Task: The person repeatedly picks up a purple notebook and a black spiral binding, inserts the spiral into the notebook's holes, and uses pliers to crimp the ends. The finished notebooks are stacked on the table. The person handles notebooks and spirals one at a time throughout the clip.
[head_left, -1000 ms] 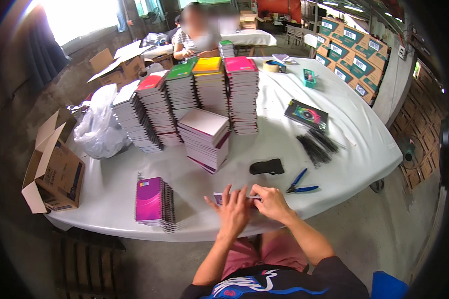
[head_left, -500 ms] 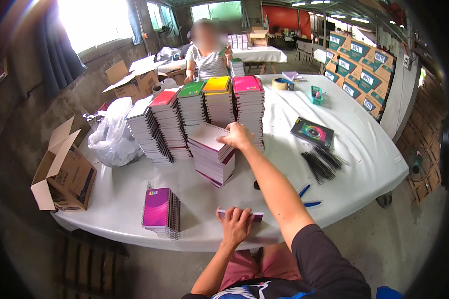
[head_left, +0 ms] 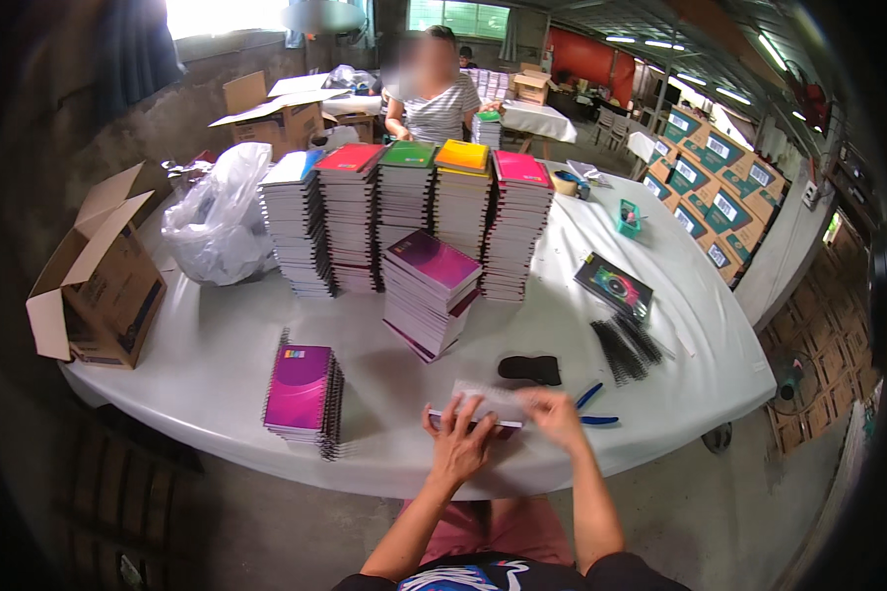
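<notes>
Near the front edge of the white-covered table (head_left: 384, 394), the left hand (head_left: 458, 443) lies over a purple-edged booklet (head_left: 509, 425), its grip narrow and holding it with the fingers spread across the front. White pages (head_left: 491, 402) with a row of punched holes along their upper edge rise behind those fingers. The right hand (head_left: 554, 419) is at the right end of the pages; it is blurred, so I cannot tell whether its grip is closed on them. Just beyond the hands lies a flat black object (head_left: 529, 369), and to the right are blue-handled pliers (head_left: 598, 421). Farther right, a bundle of black binding coils (head_left: 626, 345) lies just below a black box (head_left: 614, 284) with a colourful round print. To the left of the hands stands a low pile of purple spiral notebooks (head_left: 301, 384), and ahead is a pile of purple-covered booklets (head_left: 432, 261), the lower ones turned at an angle to the upper. Behind it, five tall notebook stacks (head_left: 404, 217) stand in a row, topped from left to right in pale blue and white, red, green, yellow and pink. A plastic bag (head_left: 217, 222) and an open cardboard box (head_left: 108, 286) are at the left, a green basket (head_left: 629, 219) at the far right, and a person in a striped shirt (head_left: 434, 116) is across the table.
</notes>
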The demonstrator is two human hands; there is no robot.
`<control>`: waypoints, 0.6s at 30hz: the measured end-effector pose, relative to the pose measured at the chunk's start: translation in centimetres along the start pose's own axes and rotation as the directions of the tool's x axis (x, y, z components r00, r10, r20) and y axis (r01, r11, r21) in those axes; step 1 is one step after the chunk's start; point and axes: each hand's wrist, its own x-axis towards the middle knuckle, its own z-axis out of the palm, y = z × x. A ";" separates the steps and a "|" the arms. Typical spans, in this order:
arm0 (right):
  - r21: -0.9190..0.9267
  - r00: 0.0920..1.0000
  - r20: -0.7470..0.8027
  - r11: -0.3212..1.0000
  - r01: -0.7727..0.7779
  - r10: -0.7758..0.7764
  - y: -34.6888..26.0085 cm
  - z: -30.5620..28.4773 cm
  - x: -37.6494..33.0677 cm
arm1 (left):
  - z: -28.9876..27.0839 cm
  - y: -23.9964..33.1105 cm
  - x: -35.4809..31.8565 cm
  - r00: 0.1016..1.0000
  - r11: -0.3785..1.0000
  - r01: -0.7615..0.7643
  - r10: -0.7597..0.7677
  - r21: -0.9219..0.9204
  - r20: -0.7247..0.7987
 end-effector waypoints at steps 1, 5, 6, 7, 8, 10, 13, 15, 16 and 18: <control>0.130 0.982 0.088 0.976 -0.176 0.165 1.3 0.0 -2.0 | 0.1 0.5 0.4 1.000 1.000 0.015 -0.015 -0.001 -0.015; 0.176 0.927 0.340 0.958 -0.226 0.156 -0.6 0.6 -2.3 | 0.0 -0.8 0.0 1.000 0.998 0.000 -0.002 0.057 0.024; 0.292 0.912 0.410 0.947 -0.136 0.005 -0.2 0.4 -2.0 | 0.1 -1.0 -0.2 0.999 1.000 0.009 -0.010 0.023 0.035; 0.159 0.835 0.550 0.981 -0.110 0.004 -0.9 -0.4 -1.3 | -0.3 -1.1 -0.1 1.000 1.000 0.025 -0.025 -0.015 0.019; 0.038 0.732 0.680 0.997 -0.066 0.022 -1.7 -1.2 -0.8 | -0.7 -1.1 -0.4 0.999 1.000 0.008 -0.008 0.006 0.039; 0.079 0.681 0.720 0.991 0.112 -0.135 -1.4 -3.5 0.2 | -0.9 -0.8 -0.3 0.998 0.999 -0.024 0.022 0.031 0.063; -0.100 0.870 0.491 0.995 -0.008 0.057 0.3 -8.6 3.6 | -1.3 -0.2 -0.1 0.995 0.995 -0.045 0.037 0.087 0.091; -0.611 0.985 -0.106 0.773 -0.173 0.137 5.4 -11.6 6.3 | -0.7 -0.4 -0.2 0.995 0.993 -0.052 0.043 0.110 0.087; -0.601 0.929 -0.311 0.715 -0.357 0.202 6.9 -12.3 7.3 | -0.7 -0.3 -0.2 0.996 0.994 -0.049 0.041 0.097 0.080; -0.666 0.867 -0.376 0.555 -0.499 0.327 9.0 -12.0 8.2 | -1.0 0.0 -0.1 0.998 0.997 -0.034 0.029 0.076 0.058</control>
